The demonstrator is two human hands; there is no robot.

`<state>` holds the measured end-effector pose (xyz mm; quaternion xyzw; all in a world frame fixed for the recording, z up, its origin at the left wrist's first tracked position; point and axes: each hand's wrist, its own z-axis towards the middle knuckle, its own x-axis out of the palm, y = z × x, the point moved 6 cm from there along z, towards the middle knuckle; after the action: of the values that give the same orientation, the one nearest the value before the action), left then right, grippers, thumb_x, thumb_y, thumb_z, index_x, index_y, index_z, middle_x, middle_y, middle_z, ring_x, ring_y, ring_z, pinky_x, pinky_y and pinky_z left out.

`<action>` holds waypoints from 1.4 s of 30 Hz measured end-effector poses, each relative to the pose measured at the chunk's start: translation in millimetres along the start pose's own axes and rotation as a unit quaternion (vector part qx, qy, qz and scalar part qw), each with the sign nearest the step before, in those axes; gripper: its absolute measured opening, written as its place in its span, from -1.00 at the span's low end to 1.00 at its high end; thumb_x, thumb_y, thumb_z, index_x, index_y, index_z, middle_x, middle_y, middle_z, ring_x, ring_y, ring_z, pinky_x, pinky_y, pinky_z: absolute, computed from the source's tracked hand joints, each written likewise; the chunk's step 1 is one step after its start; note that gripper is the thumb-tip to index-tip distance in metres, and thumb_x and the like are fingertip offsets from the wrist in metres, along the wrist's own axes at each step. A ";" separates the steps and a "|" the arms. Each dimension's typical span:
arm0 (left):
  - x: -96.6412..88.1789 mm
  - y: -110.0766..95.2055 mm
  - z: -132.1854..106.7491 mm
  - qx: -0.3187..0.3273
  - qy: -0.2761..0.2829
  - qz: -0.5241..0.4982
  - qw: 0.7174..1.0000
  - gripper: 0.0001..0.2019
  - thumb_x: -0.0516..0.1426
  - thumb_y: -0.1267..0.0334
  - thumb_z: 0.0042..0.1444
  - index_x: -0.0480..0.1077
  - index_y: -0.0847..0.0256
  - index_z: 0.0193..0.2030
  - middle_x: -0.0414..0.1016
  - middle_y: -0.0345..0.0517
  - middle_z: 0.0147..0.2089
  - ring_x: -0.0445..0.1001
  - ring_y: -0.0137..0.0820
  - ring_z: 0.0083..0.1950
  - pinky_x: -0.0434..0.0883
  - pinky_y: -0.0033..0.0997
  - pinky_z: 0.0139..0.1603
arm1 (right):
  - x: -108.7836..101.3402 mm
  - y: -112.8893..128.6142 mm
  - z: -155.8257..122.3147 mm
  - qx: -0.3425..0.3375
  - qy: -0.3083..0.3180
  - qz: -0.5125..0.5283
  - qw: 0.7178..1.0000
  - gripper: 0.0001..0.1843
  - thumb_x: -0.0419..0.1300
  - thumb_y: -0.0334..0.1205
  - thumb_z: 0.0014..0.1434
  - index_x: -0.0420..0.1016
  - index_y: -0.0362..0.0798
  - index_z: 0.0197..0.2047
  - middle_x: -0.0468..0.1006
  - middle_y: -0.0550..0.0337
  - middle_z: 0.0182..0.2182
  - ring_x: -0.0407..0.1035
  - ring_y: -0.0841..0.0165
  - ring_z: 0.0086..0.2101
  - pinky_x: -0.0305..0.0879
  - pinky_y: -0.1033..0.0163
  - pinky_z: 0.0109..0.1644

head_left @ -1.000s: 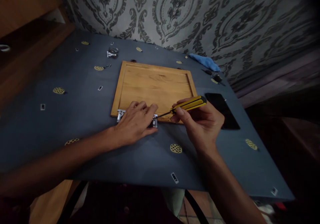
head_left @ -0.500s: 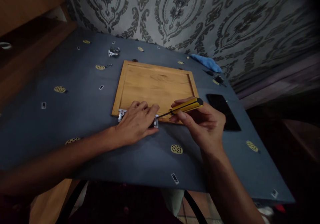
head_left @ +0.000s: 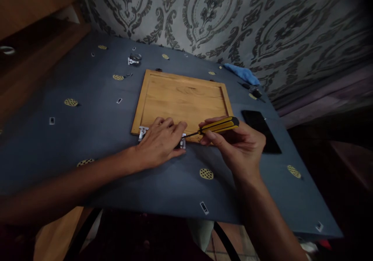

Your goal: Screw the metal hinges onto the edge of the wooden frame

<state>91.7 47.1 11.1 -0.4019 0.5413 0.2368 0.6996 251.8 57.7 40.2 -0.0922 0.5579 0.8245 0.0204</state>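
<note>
A wooden panel with a raised frame lies flat on the dark blue table. At its near edge a silver metal bracket shows at both sides of my left hand, which lies flat over it with fingers stretched out, pressing it down. My right hand is closed on a yellow and black screwdriver. The screwdriver's tip points left at the bracket's right end, close to my left fingertips.
A black phone lies right of the panel. A blue cloth and small dark tools sit at the back right. A loose metal fitting lies at the back left. Patterned wallpaper rises behind the table.
Both hands stay at the bracket. The screwdriver handle has shifted only slightly, and the view has drifted a little.
</note>
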 end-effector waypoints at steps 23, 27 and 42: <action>0.9 0.4 0.9 -0.006 0.013 0.012 1.000 -0.46 0.31 0.08 0.31 0.28 0.33 0.26 0.62 0.12 0.05 0.48 -0.02 0.17 0.33 -0.08 0.15 | -5.5 -5.5 -2.6 -0.048 -0.108 -0.042 0.992 -0.70 0.53 0.01 0.13 0.57 0.02 -0.34 0.54 0.33 -0.50 0.45 0.44 -0.59 0.52 0.33 -0.53; 1.0 0.6 0.8 -0.007 0.010 0.014 1.000 -0.46 0.32 0.09 0.30 0.28 0.33 0.26 0.62 0.12 0.04 0.49 -0.02 0.18 0.33 -0.08 0.16 | -6.2 -9.2 -1.1 -0.032 -0.088 -0.042 0.995 -0.77 0.53 -0.07 0.11 0.62 0.04 -0.29 0.60 0.30 -0.41 0.46 0.46 -0.55 0.56 0.32 -0.45; 0.0 0.8 0.5 -0.007 0.001 0.003 1.000 -0.48 0.32 0.11 0.29 0.29 0.32 0.25 0.61 0.11 0.03 0.48 -0.03 0.15 0.32 -0.12 0.13 | -1.1 -1.4 -0.6 0.008 -0.046 -0.010 0.999 -0.78 0.56 -0.10 0.08 0.65 0.02 -0.33 0.72 0.22 -0.28 0.44 0.48 -0.59 0.53 0.30 -0.49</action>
<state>91.4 48.0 10.8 -0.4053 0.5415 0.2428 0.6954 253.2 57.7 38.9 -0.0598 0.5621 0.8230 0.0553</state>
